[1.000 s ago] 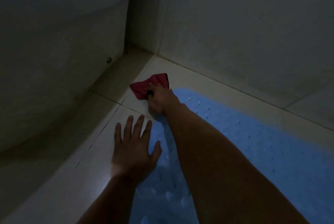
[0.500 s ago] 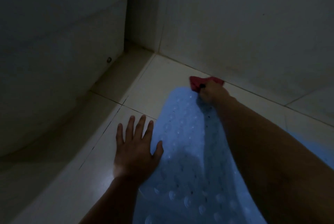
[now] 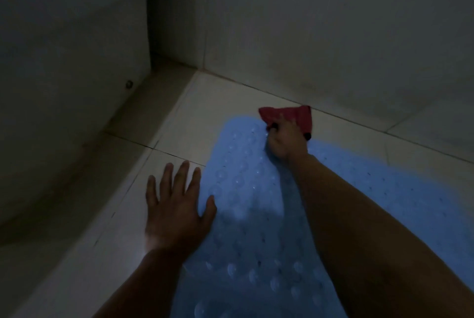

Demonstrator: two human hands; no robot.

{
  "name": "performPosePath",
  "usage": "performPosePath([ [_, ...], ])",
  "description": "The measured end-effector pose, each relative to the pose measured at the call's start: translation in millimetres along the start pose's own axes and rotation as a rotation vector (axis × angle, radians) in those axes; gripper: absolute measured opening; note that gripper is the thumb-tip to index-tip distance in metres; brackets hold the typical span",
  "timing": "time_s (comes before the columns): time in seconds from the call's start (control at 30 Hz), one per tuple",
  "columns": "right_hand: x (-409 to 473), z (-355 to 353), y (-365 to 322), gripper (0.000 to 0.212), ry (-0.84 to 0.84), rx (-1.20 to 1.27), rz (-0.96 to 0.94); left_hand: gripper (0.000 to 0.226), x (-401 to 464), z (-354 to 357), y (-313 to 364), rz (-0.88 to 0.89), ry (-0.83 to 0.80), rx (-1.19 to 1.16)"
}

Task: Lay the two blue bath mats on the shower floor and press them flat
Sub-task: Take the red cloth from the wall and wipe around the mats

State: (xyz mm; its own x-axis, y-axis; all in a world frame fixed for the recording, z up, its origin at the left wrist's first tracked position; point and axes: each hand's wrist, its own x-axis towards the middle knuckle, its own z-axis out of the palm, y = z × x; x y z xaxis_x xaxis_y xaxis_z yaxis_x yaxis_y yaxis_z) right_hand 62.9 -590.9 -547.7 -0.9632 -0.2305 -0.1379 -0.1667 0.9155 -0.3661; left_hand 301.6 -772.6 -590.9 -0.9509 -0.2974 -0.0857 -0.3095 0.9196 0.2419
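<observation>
No writing, label, brand mark, number or sign can be read anywhere in this dim view.

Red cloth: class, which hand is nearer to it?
Right. The right hand grips the red cloth at the mat's far end; the left hand lies flat, well short of it.
</observation>
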Motion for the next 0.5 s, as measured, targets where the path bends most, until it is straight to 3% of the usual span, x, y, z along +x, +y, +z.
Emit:
performPosePath([
  [0.13, -6, -18, 43, 0.065, 0.012, -0.041, -0.104, 0.079, -2, -4, 2, -0.006, 0.007, 0.007],
  [0.3, -31, -53, 100, 0.057, 0.123, -0.051, 0.063, 0.079, -2, -10, 9, 0.004, -0.009, 0.015],
  [0.5, -9, -33, 134, 0.071, -0.012, -0.027, -0.016, 0.08, -4, -6, 8, -0.007, -0.006, 0.06],
])
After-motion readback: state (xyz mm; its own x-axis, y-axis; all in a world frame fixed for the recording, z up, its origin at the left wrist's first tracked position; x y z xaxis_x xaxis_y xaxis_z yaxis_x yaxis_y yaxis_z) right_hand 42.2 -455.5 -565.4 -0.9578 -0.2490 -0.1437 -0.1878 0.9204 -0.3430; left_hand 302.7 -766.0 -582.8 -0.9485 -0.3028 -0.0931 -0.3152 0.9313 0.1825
